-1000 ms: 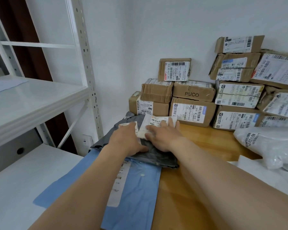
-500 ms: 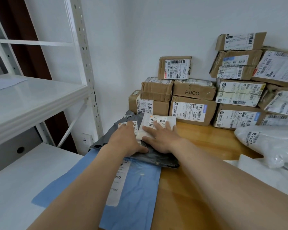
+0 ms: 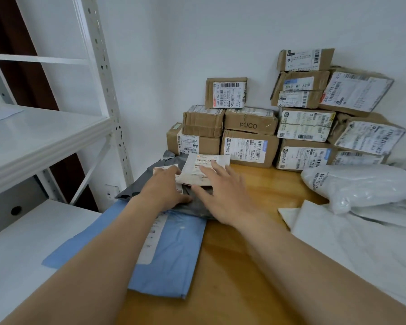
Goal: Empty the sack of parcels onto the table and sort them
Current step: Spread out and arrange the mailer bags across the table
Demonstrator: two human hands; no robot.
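Left hand [image 3: 164, 191] rests open on grey mailer [image 3: 136, 186], right hand [image 3: 223, 193] spread wide; unheld white packet [image 3: 197, 171] at its fingertips may slide off.

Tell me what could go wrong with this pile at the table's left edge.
1. The flat blue plastic mailer hangs past the wooden table's left edge. With the grey plastic mailer on top, the pile might slide off.
2. The small white labelled parcel lies atop the grey one, only touched by the right hand. It may slip once released.
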